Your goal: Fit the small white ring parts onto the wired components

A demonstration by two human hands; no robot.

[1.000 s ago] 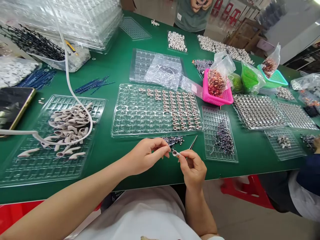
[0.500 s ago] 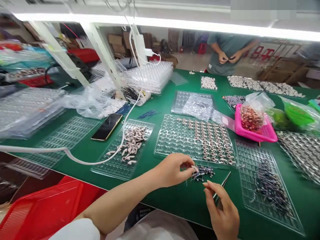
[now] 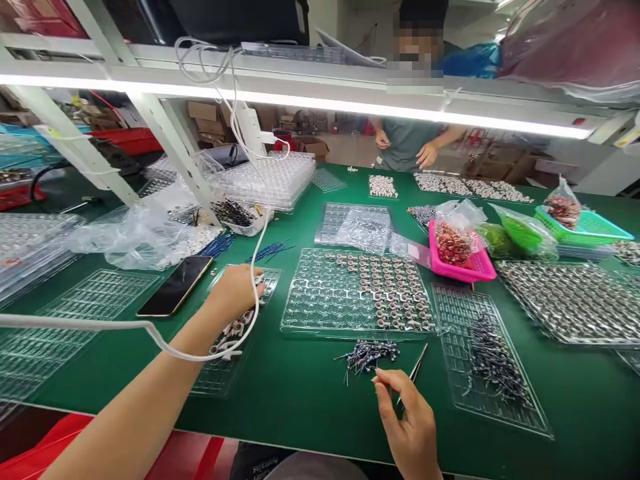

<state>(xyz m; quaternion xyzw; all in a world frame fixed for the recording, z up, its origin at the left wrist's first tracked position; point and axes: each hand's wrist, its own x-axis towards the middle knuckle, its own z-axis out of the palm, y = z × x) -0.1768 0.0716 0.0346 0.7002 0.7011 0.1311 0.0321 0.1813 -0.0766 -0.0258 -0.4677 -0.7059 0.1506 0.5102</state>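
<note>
My left hand (image 3: 237,290) reaches over a clear tray (image 3: 215,383) of small pale curved pieces (image 3: 240,327). Its fingers bend downward behind a white cable (image 3: 257,293), and their grip is hidden. Beside a pile of thin dark-stemmed pieces (image 3: 373,353), my right hand (image 3: 407,417) is closed, thumb and forefinger close together. Tweezers (image 3: 419,363) run through that hand, points facing away. Whether its fingertips also pinch something tiny is unclear. Beyond the pile lies a clear moulded tray (image 3: 320,300), its right part filled with rows of ring-shaped pieces (image 3: 395,287).
A phone (image 3: 175,287) lies left of my left hand. On the right are another tray (image 3: 460,383) with dark-stemmed pieces, a pink basket (image 3: 465,270) and a large filled tray (image 3: 575,303). Across the table stands a person (image 3: 405,143), hands apart, behind a lit shelf frame (image 3: 300,103).
My left hand has moved from the dark pile leftward to the tray of pale pieces. My right hand stays by the pile. The view has tilted up, and the other person's hands have separated.
</note>
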